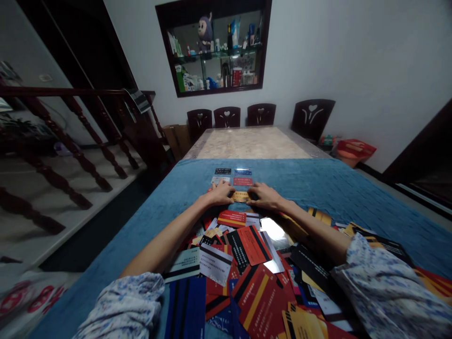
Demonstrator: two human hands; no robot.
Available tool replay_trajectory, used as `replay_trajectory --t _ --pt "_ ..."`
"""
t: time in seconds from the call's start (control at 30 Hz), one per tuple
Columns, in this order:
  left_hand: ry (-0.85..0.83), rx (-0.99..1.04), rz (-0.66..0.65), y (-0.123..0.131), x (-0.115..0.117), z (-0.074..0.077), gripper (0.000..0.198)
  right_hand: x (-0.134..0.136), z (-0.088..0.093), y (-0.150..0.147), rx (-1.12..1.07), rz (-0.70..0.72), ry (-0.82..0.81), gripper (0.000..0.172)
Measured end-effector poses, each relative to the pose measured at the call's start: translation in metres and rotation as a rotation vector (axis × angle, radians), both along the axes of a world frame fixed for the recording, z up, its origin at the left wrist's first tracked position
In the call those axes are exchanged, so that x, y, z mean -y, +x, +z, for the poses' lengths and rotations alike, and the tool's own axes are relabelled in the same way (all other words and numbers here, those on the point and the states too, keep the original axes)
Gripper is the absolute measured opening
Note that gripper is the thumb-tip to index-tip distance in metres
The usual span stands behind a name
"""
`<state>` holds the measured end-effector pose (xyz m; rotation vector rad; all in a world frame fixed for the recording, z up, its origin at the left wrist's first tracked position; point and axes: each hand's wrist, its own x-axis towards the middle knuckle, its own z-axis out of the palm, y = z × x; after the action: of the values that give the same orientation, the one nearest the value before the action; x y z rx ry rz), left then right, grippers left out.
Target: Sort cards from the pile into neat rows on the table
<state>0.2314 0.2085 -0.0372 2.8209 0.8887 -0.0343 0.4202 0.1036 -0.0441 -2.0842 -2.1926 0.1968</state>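
Observation:
A gold card (241, 197) lies on the blue cloth (176, 188), its two ends gripped by my left hand (222, 192) and my right hand (264, 196), with fingers bent and thumbs inward. Just beyond it are two rows of cards: a black card (223, 171) and a blue card (243, 172) at the back, a white card (219, 180) and a red card (243, 181) in front. My left hand partly covers the white one and something red beside it. Under my forearms spreads a heap of mixed cards, with an orange-red card (253, 245) near its top.
The cloth covers the near part of a long table with a marbled top (254, 143). Dark chairs (261, 115) stand at its far end. To the left runs a wooden railing (77, 155); a cardboard box (177, 140) sits near the table's far left.

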Motion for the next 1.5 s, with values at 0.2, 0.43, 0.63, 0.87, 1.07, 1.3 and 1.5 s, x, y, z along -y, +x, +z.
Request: replay_trajectory --t 0.2,0.43,0.63,0.87,1.07,1.3,1.5 --pt "0.004 -0.071 0.01 0.001 0.004 0.006 0.038 -0.001 -0.002 -0.001 0.009 -0.011 -0.02 0.032" --pt "0.002 -0.09 0.013 0.0 0.003 0.003 0.043 -0.003 -0.006 -0.001 -0.018 -0.031 -0.027 0.037" --pt "-0.001 -0.046 0.016 -0.001 0.0 -0.002 0.042 -0.006 -0.01 0.003 -0.022 -0.013 -0.017 0.035" --pt "0.012 -0.06 0.021 -0.003 0.003 0.002 0.044 -0.009 -0.008 0.002 -0.013 -0.012 -0.022 0.033" --pt "0.081 -0.115 0.0 -0.001 0.011 0.007 0.039 -0.008 -0.008 -0.001 0.005 -0.055 -0.025 0.035" --pt "0.108 -0.135 0.021 0.004 0.01 0.002 0.033 -0.003 -0.004 -0.007 0.012 -0.099 -0.036 0.035" --pt "0.155 -0.127 -0.002 0.0 0.015 0.006 0.034 -0.008 -0.005 -0.003 0.025 -0.065 -0.046 0.036"
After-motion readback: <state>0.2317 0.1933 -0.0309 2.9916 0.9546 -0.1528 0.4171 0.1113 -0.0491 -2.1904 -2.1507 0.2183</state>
